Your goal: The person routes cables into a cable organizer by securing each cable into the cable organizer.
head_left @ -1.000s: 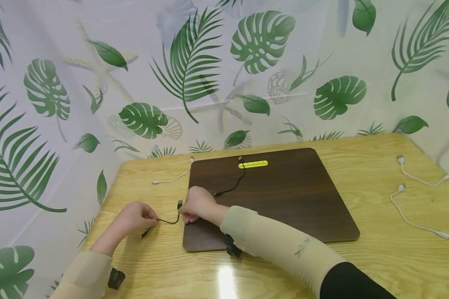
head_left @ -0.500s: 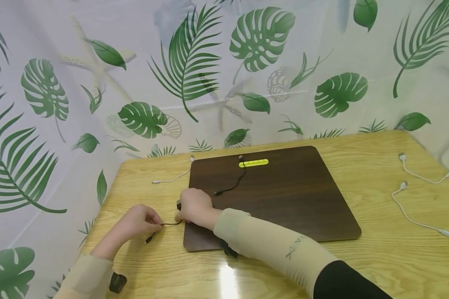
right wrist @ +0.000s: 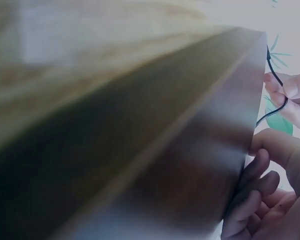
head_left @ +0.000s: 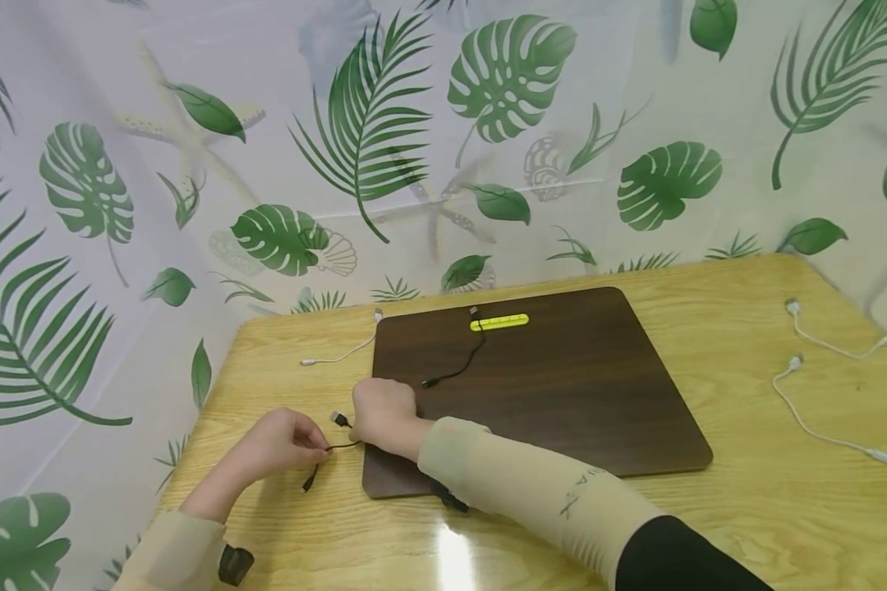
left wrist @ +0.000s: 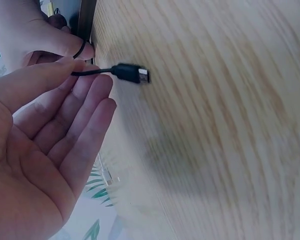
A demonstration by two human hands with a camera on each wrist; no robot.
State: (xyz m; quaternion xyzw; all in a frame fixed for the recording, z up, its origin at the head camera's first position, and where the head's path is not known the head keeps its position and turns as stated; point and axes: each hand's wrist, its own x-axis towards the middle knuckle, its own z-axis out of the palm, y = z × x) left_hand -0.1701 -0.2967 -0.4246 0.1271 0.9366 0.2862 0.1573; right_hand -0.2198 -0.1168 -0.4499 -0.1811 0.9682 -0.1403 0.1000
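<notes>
Currently, fingers of the left hand pinch a black cable near its small plug; those of the right hand grip it by a dark board.

Strip on board nr bk; 2 cables R, third cable bk-L, poss. touching board.

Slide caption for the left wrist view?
Left hand pinches a black cable just behind its plug, over the table, right hand close by.
</notes>
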